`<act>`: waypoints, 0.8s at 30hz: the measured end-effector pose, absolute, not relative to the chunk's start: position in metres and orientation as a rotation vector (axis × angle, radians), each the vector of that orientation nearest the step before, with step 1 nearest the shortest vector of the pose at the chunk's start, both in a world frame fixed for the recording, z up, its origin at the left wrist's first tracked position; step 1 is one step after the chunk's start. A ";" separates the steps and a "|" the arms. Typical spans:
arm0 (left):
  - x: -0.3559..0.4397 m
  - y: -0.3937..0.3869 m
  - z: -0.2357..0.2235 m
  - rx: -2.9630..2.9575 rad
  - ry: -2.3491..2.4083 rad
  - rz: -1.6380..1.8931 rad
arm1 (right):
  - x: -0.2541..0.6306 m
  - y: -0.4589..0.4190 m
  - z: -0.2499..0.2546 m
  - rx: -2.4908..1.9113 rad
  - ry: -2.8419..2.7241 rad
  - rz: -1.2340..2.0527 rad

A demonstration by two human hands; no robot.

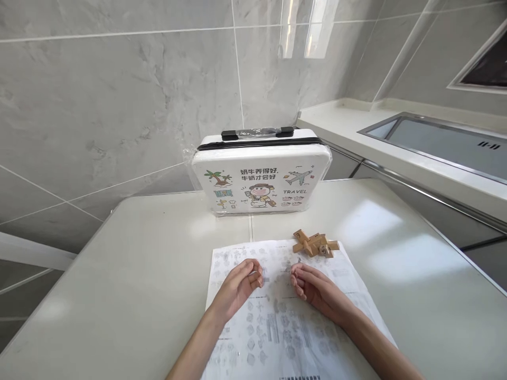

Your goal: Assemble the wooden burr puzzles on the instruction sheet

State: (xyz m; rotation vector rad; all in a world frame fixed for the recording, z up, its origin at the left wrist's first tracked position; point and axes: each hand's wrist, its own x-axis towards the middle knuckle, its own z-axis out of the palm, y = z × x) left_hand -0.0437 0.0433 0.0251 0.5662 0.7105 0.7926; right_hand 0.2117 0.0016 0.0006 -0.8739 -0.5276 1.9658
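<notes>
My left hand (240, 287) hovers over or rests on the printed paper sheet (273, 316); which, I cannot tell. Its fingers are loosely curled, with nothing visible in them. Opposite it, with a gap between the two, my right hand (319, 290) is half curled in the same way and also appears bare. Just beyond the right hand, at the sheet's upper right corner, lies a small heap of wooden puzzle pieces (315, 244), notched and some marked with dark characters. Neither hand touches them. The sheet carries rows of small grey diagrams and text.
A white cartoon-printed suitcase (273, 182) in clear plastic stands at the back of the white table (158, 253). Behind it rises a grey tiled wall (119, 95). To the right runs a counter (415, 153) with an inset sink (439, 142).
</notes>
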 end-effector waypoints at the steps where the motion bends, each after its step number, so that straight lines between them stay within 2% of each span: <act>1: -0.044 0.043 0.025 0.564 0.710 0.794 | 0.212 0.002 0.002 -0.878 -0.531 1.963; 12: -0.043 0.044 0.021 0.654 0.689 0.783 | 0.241 0.004 0.005 -1.007 -0.496 1.910; 24: -0.043 0.041 0.022 0.664 0.694 0.776 | 0.270 0.019 0.009 -0.719 0.233 1.834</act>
